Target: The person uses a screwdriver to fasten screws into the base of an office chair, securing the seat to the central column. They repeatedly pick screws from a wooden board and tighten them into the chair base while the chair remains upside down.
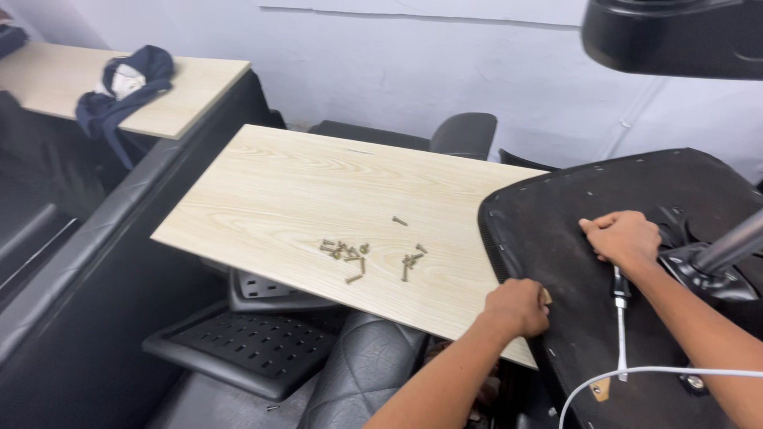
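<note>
- Black upturned chair seat, underside up, is seen resting against the right end of the light wood tabletop; its lower part is cut off by the bottom and right frame edges.
- Left hand is closed on the seat's near-left rim, just at the tabletop's near right corner. A small tan item shows at the fingertips; what it is cannot be told.
- Right hand is curled into a fist on the seat underside, just beside the metal mechanism plate and its grey post. Whether anything is held inside the fist cannot be told.
- White cable with a dark plug end hangs below the right wrist; its far end runs out of frame.
- Judged step: the seat is being steadied and seated against the mechanism, with fastening not yet begun. A next move would call for one hand to be freed while the seat stays braced.
- Loose brass-coloured screws lie scattered in two small clusters near the tabletop's near edge, with one single screw set apart toward the middle.
- Below the tabletop's near edge, a perforated black plastic panel and quilted black cushion are partly hidden.
- Beyond the far edge, a black chair back is partly masked.
- On a second tabletop, at far left, a dark blue garment lies bunched.
- Upper right corner is blocked by a black object, unidentifiable.
</note>
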